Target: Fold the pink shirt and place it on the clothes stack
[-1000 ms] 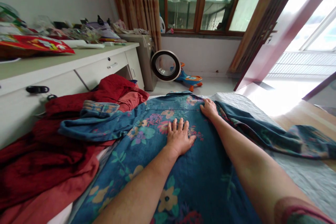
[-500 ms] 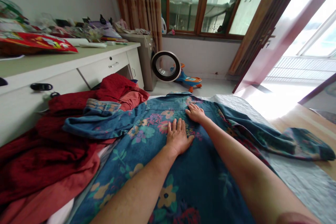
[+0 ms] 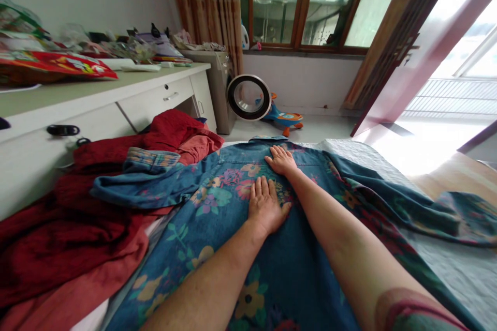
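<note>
A blue denim garment point(image 3: 202, 256) with a floral print lies spread on the bed point(image 3: 446, 264), its collar at the far end and its sleeves out to both sides. My left hand point(image 3: 267, 207) rests flat on the middle of its back, fingers extended. Farther up, just below the collar, my right hand point(image 3: 282, 160) also lies flat with its fingers slightly apart. Neither hand holds anything. The left sleeve point(image 3: 143, 183) is bent, with its cuff lying over red clothes point(image 3: 97, 217).
A desk point(image 3: 155, 81) with a red packet point(image 3: 58, 66) and clutter stands along the left. Beyond it is a washing machine point(image 3: 221, 83) with its round door point(image 3: 249, 96) open. A blue and orange ride-on toy point(image 3: 285, 116) stands near the wall; an open door point(image 3: 404, 62) is at the right.
My right hand has shifted slightly left over the upper back of the garment. My left hand stays nearly in place, and the view has turned a little.
</note>
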Tool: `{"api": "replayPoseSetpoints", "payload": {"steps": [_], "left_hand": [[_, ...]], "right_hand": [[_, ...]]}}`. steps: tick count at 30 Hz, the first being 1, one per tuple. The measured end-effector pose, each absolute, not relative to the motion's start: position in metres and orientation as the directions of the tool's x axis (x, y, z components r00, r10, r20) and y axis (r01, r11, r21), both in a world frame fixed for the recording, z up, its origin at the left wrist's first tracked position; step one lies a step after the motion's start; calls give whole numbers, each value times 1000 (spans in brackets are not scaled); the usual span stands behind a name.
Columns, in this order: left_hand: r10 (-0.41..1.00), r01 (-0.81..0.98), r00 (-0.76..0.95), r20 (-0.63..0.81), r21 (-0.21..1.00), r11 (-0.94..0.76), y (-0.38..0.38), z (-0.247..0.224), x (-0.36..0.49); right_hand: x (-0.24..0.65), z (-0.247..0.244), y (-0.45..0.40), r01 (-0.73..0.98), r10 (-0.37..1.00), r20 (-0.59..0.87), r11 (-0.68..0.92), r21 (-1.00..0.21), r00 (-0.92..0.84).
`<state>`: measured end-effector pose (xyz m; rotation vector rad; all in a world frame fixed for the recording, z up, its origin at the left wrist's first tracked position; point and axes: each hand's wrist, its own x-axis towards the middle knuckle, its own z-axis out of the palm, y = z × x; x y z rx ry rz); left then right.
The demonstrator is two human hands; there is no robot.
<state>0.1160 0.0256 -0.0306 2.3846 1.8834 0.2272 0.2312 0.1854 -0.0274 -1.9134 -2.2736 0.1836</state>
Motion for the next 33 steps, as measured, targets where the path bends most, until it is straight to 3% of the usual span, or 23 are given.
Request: {"api": "replayPoseSetpoints", "payload": {"steps": [7,14,22,28,33], "left_hand": [[971,957,229,75,165,-239,27,-33,116],[969,955,239,70,165,-247,26,-32,114],[960,944,264,91,178,-277,28,-29,108],[960,943,259,109,187,-275,30,-29,106],[974,952,207,88,210,-221,28,-29,107]], "right_hand": [[229,-31,188,978,991,48,129,-163,-122],[233,-30,191,973,994,2,104,-205,-105],[243,-30,168,958,964,256,140,-250,-74],[265,-28,144,972,982,107,173,-159,-157],[284,-25,125,987,998,-45,-50,-154,43]]}}
